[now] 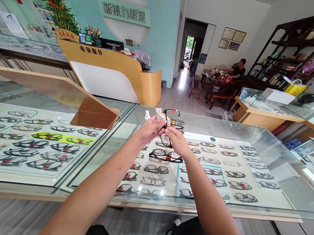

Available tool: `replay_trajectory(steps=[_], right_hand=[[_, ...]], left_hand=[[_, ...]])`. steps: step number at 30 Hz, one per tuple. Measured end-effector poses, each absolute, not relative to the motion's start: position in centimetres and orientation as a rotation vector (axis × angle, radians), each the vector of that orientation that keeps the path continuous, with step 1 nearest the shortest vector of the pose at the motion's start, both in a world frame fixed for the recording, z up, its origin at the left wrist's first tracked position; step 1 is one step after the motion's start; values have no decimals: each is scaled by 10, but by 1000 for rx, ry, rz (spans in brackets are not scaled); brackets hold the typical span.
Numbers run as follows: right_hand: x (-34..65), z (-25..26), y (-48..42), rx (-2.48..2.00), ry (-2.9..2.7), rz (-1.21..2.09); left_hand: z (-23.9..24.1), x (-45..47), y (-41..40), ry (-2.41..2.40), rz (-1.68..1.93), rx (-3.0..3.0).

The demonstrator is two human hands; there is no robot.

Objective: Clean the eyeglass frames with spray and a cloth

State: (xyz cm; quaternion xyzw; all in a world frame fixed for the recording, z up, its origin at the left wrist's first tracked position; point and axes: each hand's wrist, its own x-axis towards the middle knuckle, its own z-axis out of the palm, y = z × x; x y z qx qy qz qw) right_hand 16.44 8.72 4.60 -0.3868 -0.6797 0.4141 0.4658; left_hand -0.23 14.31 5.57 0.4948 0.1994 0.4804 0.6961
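Note:
Held above the glass counter (pixel 250 130) is a pair of dark-framed eyeglasses (pixel 163 141), turned on edge with one temple pointing right. My left hand (pixel 151 128) is closed on a pale cleaning cloth (pixel 160 114), which is pressed against the eyeglasses. My right hand (pixel 177 139) pinches the frame from the other side; its fingertips are close to the left hand's. Just behind my left hand stands a small white bottle (pixel 147 115). Another black pair of glasses (pixel 175 157) rests nearer me, below my hands. More dark glasses (pixel 177 126) lie beyond my right hand.
Rows of eyeglasses (pixel 156 169) fill the display under the glass. A brown tilted panel (pixel 92 113) stands on the left counter. Farther back are a yellow-and-white cashier desk (pixel 152 86), a doorway, and a person (pixel 240 70) seated at a wooden table.

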Motion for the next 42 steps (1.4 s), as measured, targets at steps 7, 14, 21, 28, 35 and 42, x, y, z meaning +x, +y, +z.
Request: replay_trajectory(steps=[7, 14, 21, 28, 35, 42], right_hand=[[160, 48, 83, -978, -1721, 947], [165, 50, 81, -1004, -1753, 917], [171, 48, 78, -1078, -1810, 761], [169, 51, 79, -1070, -1724, 816], [171, 52, 81, -926, -1589, 1094], [163, 47, 79, -963, -1665, 1037]], left_hand=[[53, -6, 150, 445, 1038, 1128], [52, -5, 149, 473, 988, 1054], [48, 2, 148, 511, 1017, 985], [51, -1, 148, 491, 1042, 925], [62, 2, 132, 431, 1084, 1055], [60, 6, 136, 547, 1163, 1046]])
